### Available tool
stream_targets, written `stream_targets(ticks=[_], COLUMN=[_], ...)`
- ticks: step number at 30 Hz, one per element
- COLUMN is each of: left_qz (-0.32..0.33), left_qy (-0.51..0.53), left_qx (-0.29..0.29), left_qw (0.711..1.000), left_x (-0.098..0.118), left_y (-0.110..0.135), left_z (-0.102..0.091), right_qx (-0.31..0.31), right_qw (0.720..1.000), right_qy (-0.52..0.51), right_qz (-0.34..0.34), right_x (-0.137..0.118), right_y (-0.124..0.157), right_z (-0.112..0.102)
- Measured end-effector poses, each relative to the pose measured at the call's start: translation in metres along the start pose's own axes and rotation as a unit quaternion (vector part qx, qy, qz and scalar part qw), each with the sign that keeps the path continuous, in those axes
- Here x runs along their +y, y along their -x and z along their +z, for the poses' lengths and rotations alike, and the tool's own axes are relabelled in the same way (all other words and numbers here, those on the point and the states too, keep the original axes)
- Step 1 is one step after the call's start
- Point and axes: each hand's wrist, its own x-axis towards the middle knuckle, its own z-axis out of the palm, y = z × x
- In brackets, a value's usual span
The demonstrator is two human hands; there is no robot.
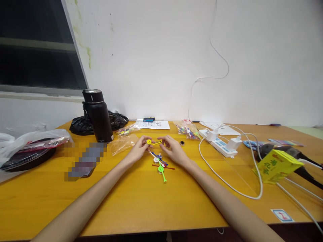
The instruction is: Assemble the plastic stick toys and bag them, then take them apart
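Yellow plastic part, a flat round disc with a slim arm, sits to the right of the cylindrical black flask, its disc pinched between the left hand's thumb and fingers. The right hand curves its fingers beside the arm's far end; whether they grip it, I cannot tell. Also right of the flask but nearer the person lie a bright-green disc-and-rod piece and a thin red rod. Crinkled clear plastic bag spreads just right of the flask's base, glossy black plastic bag bunches behind it, and a blocky white power strip stands well to its right on the smooth wood-toned tabletop.
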Motion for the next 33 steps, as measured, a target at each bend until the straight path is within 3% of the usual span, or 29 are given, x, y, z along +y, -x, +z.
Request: stream_targets(ticks=[4, 7, 11, 19, 25, 30, 33], left_qz=[0.034, 0.081, 0.091, 0.098, 0.083, 0.085, 0.062], left_qy=[-0.055, -0.123, -0.212, -0.211, -0.257, -0.255, -0.242], left_qx=[-0.057, -0.07, -0.085, -0.082, -0.057, -0.079, -0.112], left_qw=[0.996, 0.987, 0.969, 0.969, 0.961, 0.96, 0.962], left_x=[0.003, 0.007, 0.013, 0.016, 0.01, 0.012, 0.014], left_y=[0.004, 0.009, 0.014, 0.013, 0.011, 0.014, 0.015], left_z=[0.002, 0.003, 0.004, 0.006, 0.002, 0.002, 0.003], right_qx=[-0.027, -0.034, -0.031, -0.019, 0.06, 0.099, 0.098], right_qw=[0.999, 0.999, 0.999, 0.999, 0.989, 0.944, 0.924], right_qy=[-0.018, -0.03, -0.039, -0.019, 0.104, 0.291, 0.342], right_qz=[-0.029, -0.021, -0.006, 0.028, 0.089, 0.123, 0.14], right_x=[-0.017, -0.019, -0.016, -0.013, 0.02, 0.053, 0.063], right_y=[0.001, 0.002, 0.002, 0.002, 0.002, 0.006, 0.01], right_z=[0.002, 0.003, 0.002, 0.002, -0.005, -0.017, -0.019])
